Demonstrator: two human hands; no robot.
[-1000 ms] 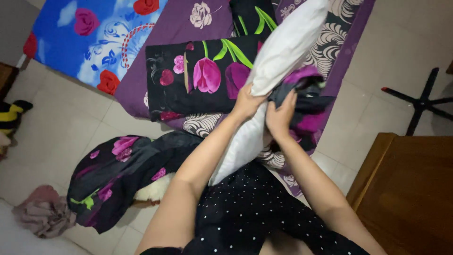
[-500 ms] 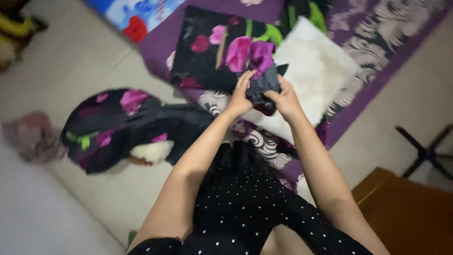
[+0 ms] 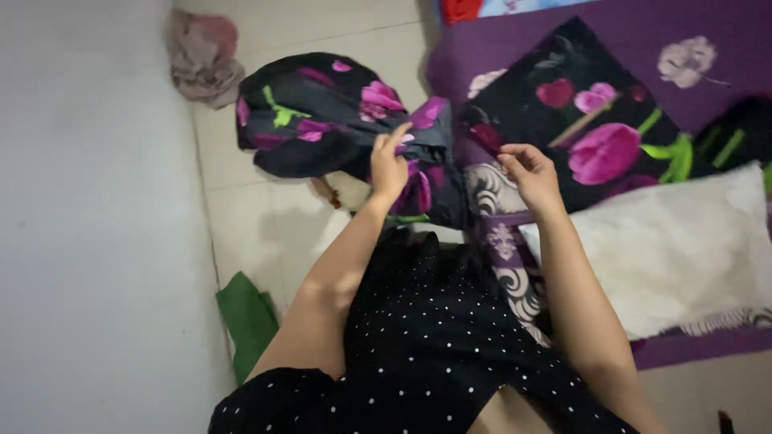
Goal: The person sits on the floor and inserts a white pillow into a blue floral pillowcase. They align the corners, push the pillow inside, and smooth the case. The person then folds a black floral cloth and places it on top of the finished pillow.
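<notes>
Now both hands [image 3: 390,165] [image 3: 531,173] have let go; pillowcase [image 3: 426,177] dropped floorward.

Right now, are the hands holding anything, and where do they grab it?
The left hand touches the black flowered cover at its bunched edge; a real grip cannot be told. The right hand holds nothing.

Both arms outstretched, left hand [image 3: 389,165] and right hand [image 3: 529,173] half-open.
</notes>
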